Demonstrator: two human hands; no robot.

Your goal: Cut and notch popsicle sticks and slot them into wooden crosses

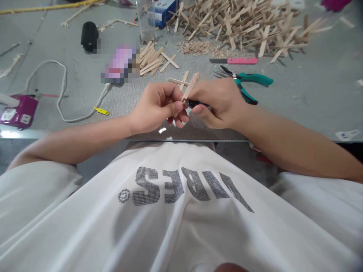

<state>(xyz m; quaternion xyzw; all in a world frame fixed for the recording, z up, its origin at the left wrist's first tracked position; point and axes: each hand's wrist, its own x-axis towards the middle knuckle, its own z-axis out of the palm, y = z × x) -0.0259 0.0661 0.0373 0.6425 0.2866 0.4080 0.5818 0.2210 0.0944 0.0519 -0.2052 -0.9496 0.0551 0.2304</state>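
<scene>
My left hand (161,104) pinches a wooden craft stick (192,85) between thumb and fingers, just above the table's near edge. The stick tilts up and away to the right. Close against it, my right hand (217,102) is closed around a small dark, glossy tool (194,103); most of that tool is hidden by the fingers, so its kind cannot be made out. The tool's front end meets the lower part of the stick. Just behind the hands lies a pair of crossed craft sticks (184,80).
Pliers with teal handles (256,78) and a pink-handled blade (242,61) lie right of centre. Behind are a large heap of crossed sticks (227,22), wood shavings (202,48), a small stick pile (150,58) and a clear cup (146,22). A phone (119,64) with a white cable (64,79) is left.
</scene>
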